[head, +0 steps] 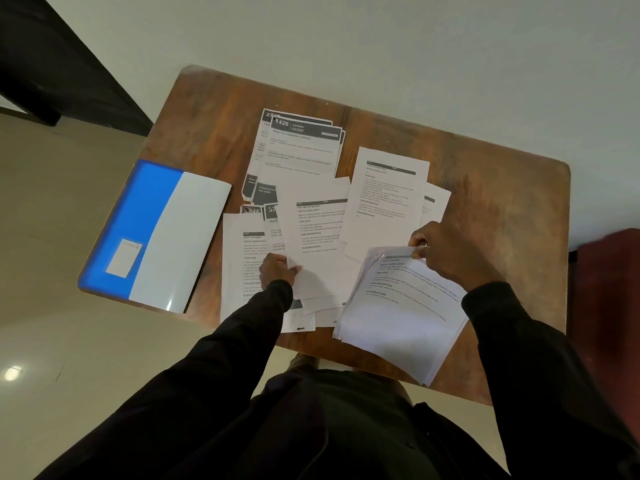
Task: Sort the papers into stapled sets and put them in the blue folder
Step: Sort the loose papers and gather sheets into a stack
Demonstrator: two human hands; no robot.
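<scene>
Printed papers lie spread over the wooden table (502,188). My right hand (446,251) grips the top edge of a stack of white sheets (398,317) at the table's near right. My left hand (277,270) pinches the lower left corner of a single printed sheet (318,233) in the middle of the pile. A group of papers with dark headers (298,147) lies at the back. Another text page (384,195) sits to the right of centre. The blue folder (152,230) lies shut at the table's left edge, its white flap facing up.
A dark red chair or cushion (609,299) stands just right of the table. Dark furniture (52,64) fills the upper left corner. The pale tiled floor (69,358) surrounds the table. The folder overhangs the table's left edge slightly.
</scene>
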